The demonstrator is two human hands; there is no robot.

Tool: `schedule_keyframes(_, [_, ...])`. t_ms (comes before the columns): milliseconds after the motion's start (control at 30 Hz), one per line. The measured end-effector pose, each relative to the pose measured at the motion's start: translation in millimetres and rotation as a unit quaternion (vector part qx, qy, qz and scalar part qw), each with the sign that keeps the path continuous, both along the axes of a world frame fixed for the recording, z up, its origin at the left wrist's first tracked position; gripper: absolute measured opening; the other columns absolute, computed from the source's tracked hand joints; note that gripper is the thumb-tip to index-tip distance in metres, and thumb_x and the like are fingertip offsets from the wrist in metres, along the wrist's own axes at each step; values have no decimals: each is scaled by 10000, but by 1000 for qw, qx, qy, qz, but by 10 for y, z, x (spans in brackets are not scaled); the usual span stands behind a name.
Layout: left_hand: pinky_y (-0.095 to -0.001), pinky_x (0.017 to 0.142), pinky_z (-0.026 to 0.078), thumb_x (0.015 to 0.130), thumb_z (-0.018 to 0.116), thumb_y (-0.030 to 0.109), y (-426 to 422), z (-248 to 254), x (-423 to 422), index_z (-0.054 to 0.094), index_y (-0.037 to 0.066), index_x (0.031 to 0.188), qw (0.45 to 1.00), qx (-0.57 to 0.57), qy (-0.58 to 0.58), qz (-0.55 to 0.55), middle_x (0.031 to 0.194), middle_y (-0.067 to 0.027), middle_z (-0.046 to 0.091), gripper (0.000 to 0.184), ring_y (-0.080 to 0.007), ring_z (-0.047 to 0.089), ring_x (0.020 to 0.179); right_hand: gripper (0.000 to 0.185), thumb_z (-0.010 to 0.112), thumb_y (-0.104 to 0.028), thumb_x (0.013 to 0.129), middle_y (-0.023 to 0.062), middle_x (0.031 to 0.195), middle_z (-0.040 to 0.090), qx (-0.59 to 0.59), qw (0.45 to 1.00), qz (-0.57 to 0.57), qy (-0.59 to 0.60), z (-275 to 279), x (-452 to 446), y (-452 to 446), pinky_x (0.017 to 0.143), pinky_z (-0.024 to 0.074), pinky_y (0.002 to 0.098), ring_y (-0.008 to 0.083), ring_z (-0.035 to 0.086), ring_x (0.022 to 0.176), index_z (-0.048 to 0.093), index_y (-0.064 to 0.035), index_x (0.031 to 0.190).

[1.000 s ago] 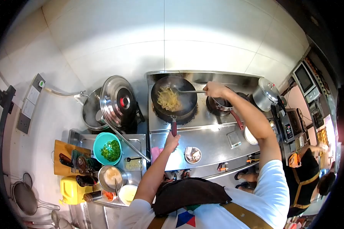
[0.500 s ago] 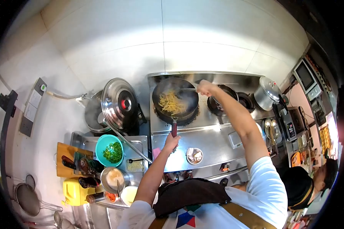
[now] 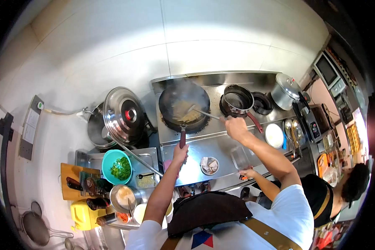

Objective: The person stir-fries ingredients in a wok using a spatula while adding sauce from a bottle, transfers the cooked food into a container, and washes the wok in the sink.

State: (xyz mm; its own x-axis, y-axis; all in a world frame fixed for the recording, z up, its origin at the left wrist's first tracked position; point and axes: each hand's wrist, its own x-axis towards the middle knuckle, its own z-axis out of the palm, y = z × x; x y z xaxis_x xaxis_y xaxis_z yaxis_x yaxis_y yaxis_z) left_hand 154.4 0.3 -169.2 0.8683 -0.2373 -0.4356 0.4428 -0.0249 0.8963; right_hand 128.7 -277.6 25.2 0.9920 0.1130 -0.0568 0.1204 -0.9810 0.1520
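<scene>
My left hand (image 3: 180, 153) is closed around the dark red handle of a black wok (image 3: 171, 98), which sits on the left burner. Steam rises from thin yellowish strips of food (image 3: 182, 111) in it. My right hand (image 3: 236, 127) grips the long metal handle of a spatula (image 3: 207, 113), right of the wok. Its blade is low in the wok against the strips, partly blurred by steam. Below the wok, a small bowl of whitish chunks (image 3: 209, 165) stands on the steel counter, between my forearms.
A saucepan (image 3: 237, 100) and a pressure cooker (image 3: 286, 91) stand to the right. A co-worker's hand (image 3: 248, 173) reaches beside a clear container (image 3: 240, 157). Left are a large pot lid (image 3: 124, 114), a turquoise bowl of chopped greens (image 3: 108, 164) and a cutting board (image 3: 68, 168).
My right hand has come down nearer to me with the spatula, uncovering the saucepan. My left hand keeps the wok handle. A co-worker's hand has appeared by the clear container. The view has shifted slightly.
</scene>
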Motion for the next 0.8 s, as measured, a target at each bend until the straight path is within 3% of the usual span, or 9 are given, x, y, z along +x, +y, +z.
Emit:
schedule_keyframes(167, [-294,392,426,1005,466,565,112,-93,-306,593,67,904,974,-105,159,120,628,-31,548,523,-165,546,466,324,527,-112,855,219,916,717,96,993,-63,38,-353,-107,-127,739,572,483,381,714,855,663,-55,1143])
schedule_keyframes(200, [-283,387,405,1015,497,447,121,-226,-409,590,99,834,968,-122,145,167,601,-16,525,404,-158,535,458,307,524,-113,850,227,922,716,108,992,-63,33,-414,-152,-148,753,571,486,389,711,863,671,-35,1108])
schedule_keyframes(300, [-362,536,553,971,560,343,243,-1277,-735,602,59,895,973,-164,159,35,685,-51,585,297,-189,610,595,289,509,-126,862,263,977,706,151,980,-101,79,-472,-290,-80,798,563,500,405,701,912,682,25,1037])
schedule_keyframes(433, [-367,635,604,932,575,150,-187,-1362,-1210,530,86,961,953,-28,250,-167,888,-104,626,84,-239,669,740,315,523,-154,880,246,1014,705,222,961,-141,88,-831,-401,-1,827,555,509,397,695,954,679,3,1103])
schedule_keyframes(600, [-457,989,546,1028,481,237,-484,-1363,-1275,448,0,1313,947,-125,273,-117,1269,-269,573,372,-366,630,1127,345,617,-190,845,224,1034,706,244,950,-129,147,-1128,-362,-7,842,549,487,360,694,986,669,-20,1141])
schedule_keyframes(667, [-429,935,570,1026,436,307,-406,-1663,-1230,504,47,1349,940,-195,190,-206,1254,-127,634,420,-278,669,1052,315,670,-284,809,193,939,707,284,933,-204,91,-1406,-325,123,765,542,538,396,681,887,698,-94,1058])
schedule_keyframes(733, [-410,922,552,1026,416,270,-593,-1571,-1139,528,77,1361,933,-144,263,-198,1232,-129,649,403,-290,659,1088,287,593,-184,784,193,974,711,365,915,-150,-84,-1850,-422,120,798,546,532,394,684,921,709,-69,1020])
schedule_keyframes(767, [-438,890,582,979,478,212,-539,-1700,-1066,536,39,1330,886,-296,322,-153,1200,-186,643,396,-344,664,1046,265,581,-114,739,204,950,714,383,904,-115,-150,-1836,-403,150,789,559,517,393,691,918,721,-49,955])
schedule_keyframes(800, [-467,834,617,918,518,138,-701,-1612,-1082,525,-14,1304,947,-106,286,-99,1181,-239,627,414,-406,669,987,215,610,-90,711,209,889,717,314,931,-181,51,-1359,-378,198,748,573,503,385,703,877,728,-30,882])
